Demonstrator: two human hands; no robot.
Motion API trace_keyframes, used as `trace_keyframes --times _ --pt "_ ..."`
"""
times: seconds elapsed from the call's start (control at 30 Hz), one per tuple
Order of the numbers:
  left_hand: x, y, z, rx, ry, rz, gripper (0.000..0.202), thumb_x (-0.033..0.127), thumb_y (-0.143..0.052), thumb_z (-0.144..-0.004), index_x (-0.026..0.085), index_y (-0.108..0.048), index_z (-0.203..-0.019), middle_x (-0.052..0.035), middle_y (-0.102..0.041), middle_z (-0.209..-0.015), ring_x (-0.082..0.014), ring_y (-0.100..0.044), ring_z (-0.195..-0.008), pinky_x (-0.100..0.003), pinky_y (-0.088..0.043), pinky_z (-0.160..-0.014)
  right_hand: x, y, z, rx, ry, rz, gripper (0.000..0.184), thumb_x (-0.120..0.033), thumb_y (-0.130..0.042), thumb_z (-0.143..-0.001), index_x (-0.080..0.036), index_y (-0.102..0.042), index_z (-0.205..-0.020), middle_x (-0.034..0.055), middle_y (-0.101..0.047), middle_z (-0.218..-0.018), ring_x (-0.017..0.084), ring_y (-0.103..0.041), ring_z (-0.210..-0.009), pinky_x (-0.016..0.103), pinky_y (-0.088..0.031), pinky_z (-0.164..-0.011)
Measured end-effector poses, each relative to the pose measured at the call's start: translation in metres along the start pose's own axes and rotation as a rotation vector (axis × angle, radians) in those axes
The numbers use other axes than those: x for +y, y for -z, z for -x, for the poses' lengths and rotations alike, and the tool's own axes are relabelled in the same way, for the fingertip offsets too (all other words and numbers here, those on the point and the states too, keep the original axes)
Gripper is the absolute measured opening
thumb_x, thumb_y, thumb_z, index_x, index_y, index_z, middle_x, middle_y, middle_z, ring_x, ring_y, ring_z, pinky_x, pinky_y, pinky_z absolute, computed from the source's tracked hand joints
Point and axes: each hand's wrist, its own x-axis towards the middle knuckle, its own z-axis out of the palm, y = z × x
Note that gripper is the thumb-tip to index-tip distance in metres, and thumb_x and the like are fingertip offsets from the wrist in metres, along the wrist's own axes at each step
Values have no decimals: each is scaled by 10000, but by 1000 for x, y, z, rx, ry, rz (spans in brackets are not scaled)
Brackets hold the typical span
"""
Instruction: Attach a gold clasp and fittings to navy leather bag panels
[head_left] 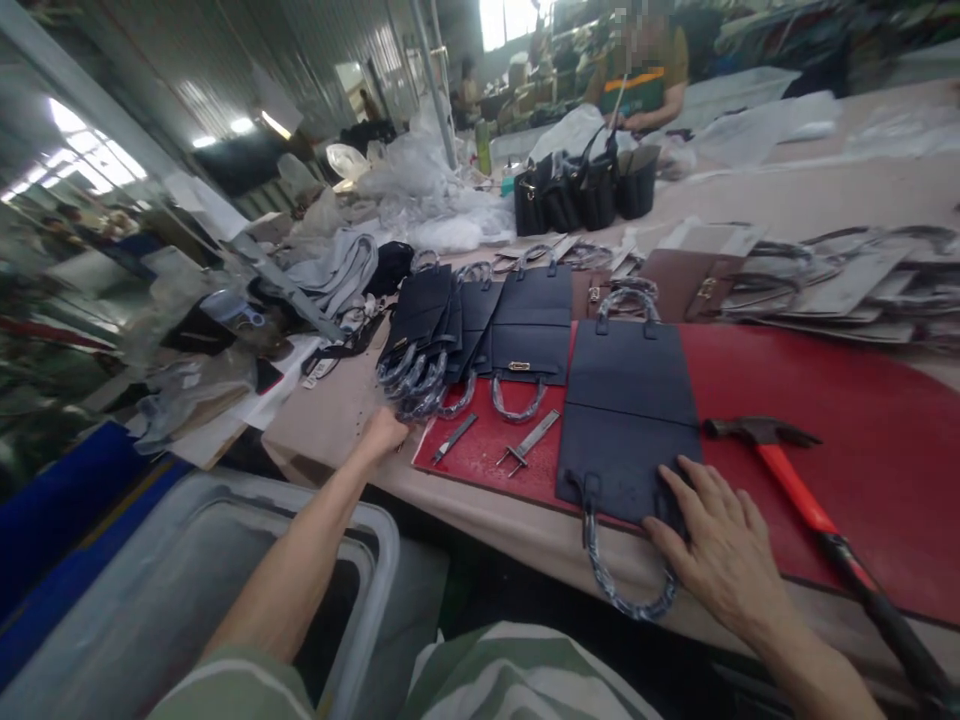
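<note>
A flat dark navy bag panel (628, 420) with a wrapped handle at each end lies on a red mat (825, 450). My right hand (716, 545) rests flat on the panel's near edge, fingers spread, beside the near handle (622, 590). My left hand (382, 435) reaches out to a stack of similar dark bag panels (424, 340), its fingers curled at their bunched handles (412, 385). Whether they grip the handles is hidden.
A hammer with a red and black handle (810, 500) lies on the mat right of my hand. Two small metal tools (525, 443) lie left of the panel. More panels (529, 320), finished black bags (585, 190), plastic wrap and a seated person (645, 70) are farther back. A grey bin (225, 580) stands below the table.
</note>
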Motion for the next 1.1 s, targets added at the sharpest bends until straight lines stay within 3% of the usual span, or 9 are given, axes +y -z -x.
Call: trace_keyframes --times 0.1,0.2,0.3,0.43,0.57,0.63,0.73,0.87,1.1 --pt "-15 11 17 -97 57 100 213 294 -722 -692 166 -605 -568 -22 -544 -427 -197 -594 -476 -251 -451 -489 -2 3 1 -5 -10 -2 555 -479 -400 -959 -141 -526 -1380 181 -473 -1496 376 -402 -1401 599 -321 -1132" --pt "-24 23 46 -183 49 248 267 355 -702 -703 184 -542 -574 18 -522 -444 -141 -532 -430 -229 -459 -463 -5 7 2 -40 -27 -18 545 -454 -446 -941 -153 -525 -1388 166 -457 -1517 368 -381 -1419 588 -310 -1143" --pt "-10 20 78 -301 7 785 289 352 -803 -614 171 -619 -744 7 -644 -620 -121 -590 -509 -223 -515 -518 -8 11 3 -88 -53 -28 551 -423 -483 -922 -159 -517 -1404 151 -430 -1543 363 -351 -1439 574 -288 -1161" --pt "61 -18 129 -543 -25 1205 491 266 -868 -604 198 -652 -1039 -17 -713 -792 -185 -708 -676 -281 -584 -602 -10 16 3 -126 -85 -42 570 -405 -512 -912 -152 -502 -1424 153 -404 -1560 358 -311 -1459 574 -264 -1172" --pt "153 -69 166 -753 -184 1351 453 305 -871 -622 157 -637 -980 -61 -744 -848 -221 -745 -756 -360 -616 -750 -12 18 4 -153 -99 -66 589 -405 -533 -909 -158 -487 -1442 147 -379 -1579 355 -296 -1468 574 -237 -1184" --pt "186 -89 173 -733 -300 1340 401 330 -843 -680 155 -608 -954 -64 -749 -870 -206 -746 -769 -327 -609 -738 -11 18 4 -156 -103 -81 595 -409 -541 -904 -161 -488 -1442 146 -375 -1583 360 -295 -1468 573 -235 -1183" --pt "209 -111 174 -643 -490 1237 282 337 -748 -804 166 -567 -938 -47 -741 -857 -173 -736 -776 -284 -592 -739 -11 17 4 -135 -109 -101 590 -407 -543 -895 -164 -499 -1431 148 -383 -1578 363 -300 -1465 572 -235 -1179" --pt "204 -128 167 -515 -666 1041 116 259 -630 -895 176 -559 -937 -43 -741 -860 -163 -729 -814 -302 -583 -817 -11 17 5 -115 -115 -118 594 -406 -549 -885 -171 -503 -1429 146 -388 -1575 357 -298 -1466 562 -220 -1182" --pt "195 -135 167 -445 -679 969 74 229 -584 -912 192 -530 -947 -56 -771 -891 -175 -738 -832 -321 -579 -830 -12 17 5 -130 -117 -115 603 -403 -559 -888 -155 -505 -1435 148 -375 -1582 361 -289 -1466 554 -203 -1191"
